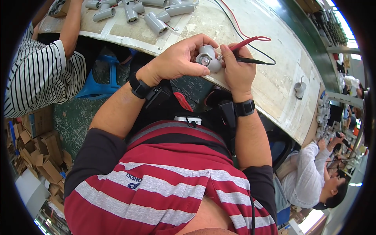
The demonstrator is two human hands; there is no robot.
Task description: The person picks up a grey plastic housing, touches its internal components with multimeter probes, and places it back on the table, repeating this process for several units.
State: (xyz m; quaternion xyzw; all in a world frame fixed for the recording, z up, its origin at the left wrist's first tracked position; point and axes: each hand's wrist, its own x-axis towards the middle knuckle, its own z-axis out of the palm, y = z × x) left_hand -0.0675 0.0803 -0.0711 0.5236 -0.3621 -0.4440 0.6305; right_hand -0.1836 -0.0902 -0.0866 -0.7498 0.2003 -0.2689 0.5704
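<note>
My left hand (176,56) is wrapped around a small grey rounded plastic fitting (214,65), with its thumb along the near side. A round clear lens or bulb-like piece (205,61) shows in the fitting's open end. Held in my right hand (239,74) are two test probes, a red one (243,44) and a black one (250,60). Their tips point toward the fitting's right side, where small pale wires or contacts show. Whether the tips touch metal there I cannot tell. Both hands are over the near edge of the worktable (270,84).
Several grey tubular fittings (156,23) lie at the table's far left. Another grey piece (300,89) sits at the right. The red lead (235,27) and black lead (231,19) cross the tabletop. A co-worker in stripes (43,74) is left, beside a blue stool (102,78); another person (309,176) is right.
</note>
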